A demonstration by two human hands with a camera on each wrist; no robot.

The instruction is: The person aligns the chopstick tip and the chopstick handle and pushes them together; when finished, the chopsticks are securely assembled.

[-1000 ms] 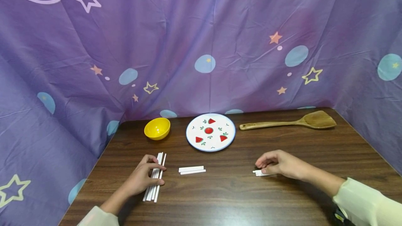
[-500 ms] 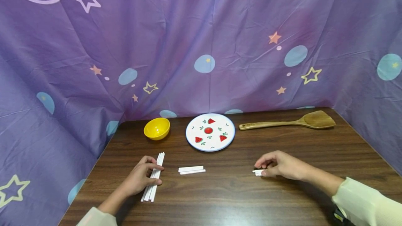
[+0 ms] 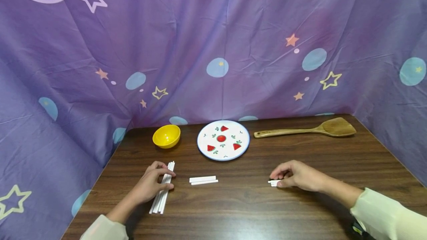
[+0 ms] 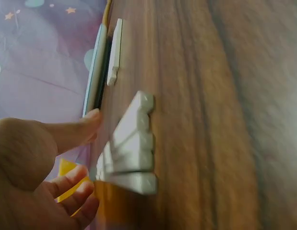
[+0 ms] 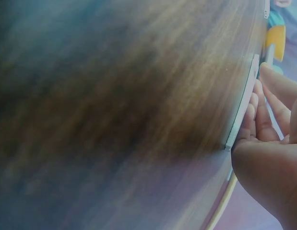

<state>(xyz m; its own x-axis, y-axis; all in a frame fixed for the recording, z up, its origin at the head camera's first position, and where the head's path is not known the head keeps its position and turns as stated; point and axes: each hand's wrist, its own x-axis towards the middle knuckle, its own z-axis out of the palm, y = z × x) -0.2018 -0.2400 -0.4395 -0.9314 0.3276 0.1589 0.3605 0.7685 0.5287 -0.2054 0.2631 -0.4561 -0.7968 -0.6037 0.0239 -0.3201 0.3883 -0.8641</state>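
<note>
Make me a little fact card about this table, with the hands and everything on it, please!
Table: brown, wood-grained
Left hand: over a bundle of long white sticks; grip unclear
Right hand: at partly hidden white sticks; grip unclear
Between hands: short white sticks
Back row, left to right: yellow bowl, watermelon-patterned plate, wooden spatula
Backdrop: purple, starry

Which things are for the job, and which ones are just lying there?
For the job, it seems:
white stick bundle by the left hand
white sticks by the right hand
probably the middle white sticks too

Just lying there:
yellow bowl
patterned plate
wooden spatula
</note>
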